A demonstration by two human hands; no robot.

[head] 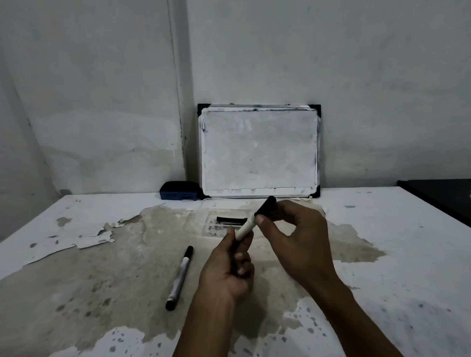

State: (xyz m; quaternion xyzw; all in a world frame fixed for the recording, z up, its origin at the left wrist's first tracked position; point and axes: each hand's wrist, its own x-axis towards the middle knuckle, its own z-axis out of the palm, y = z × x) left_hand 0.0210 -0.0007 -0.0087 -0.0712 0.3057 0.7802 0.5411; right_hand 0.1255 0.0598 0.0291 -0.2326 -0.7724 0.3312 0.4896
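My left hand (229,270) grips the lower barrel of a white marker (246,227), which tilts up to the right above the table. My right hand (293,238) pinches the marker's black cap (266,206) at the upper end, thumb against the barrel just below it. Whether the cap is on or off the tip I cannot tell. A second capped marker (180,278) lies on the table to the left of my left hand. A small whiteboard (260,150) with black corners leans against the wall behind.
A dark blue eraser (179,191) sits at the wall, left of the whiteboard. A short black object (230,219) lies on a clear plastic tray just beyond my hands. The table (407,251) has peeling white paint. A dark surface (451,198) adjoins at far right.
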